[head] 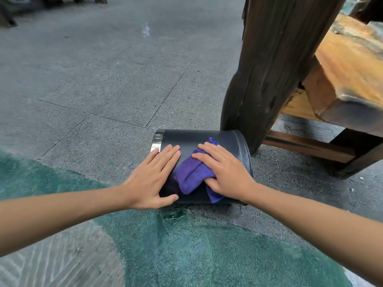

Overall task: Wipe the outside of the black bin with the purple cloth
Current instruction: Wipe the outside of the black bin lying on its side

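The black bin (199, 141) lies sideways on the floor (103, 79); left hand (154, 179) flat, steadying it; right hand (223, 172) presses the purple cloth (192, 172), thumb tucked into it; I'd press evenly, rolling the bin to reach its underside.

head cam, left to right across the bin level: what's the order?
left hand flat on the black bin → purple cloth → right hand pressing the cloth → dark wooden post → wooden bench

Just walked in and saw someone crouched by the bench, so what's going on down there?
A person is wiping a black bin that lies on its side on the stone floor. The right hand presses a purple cloth on its wall; the left hand lies flat, steadying it.
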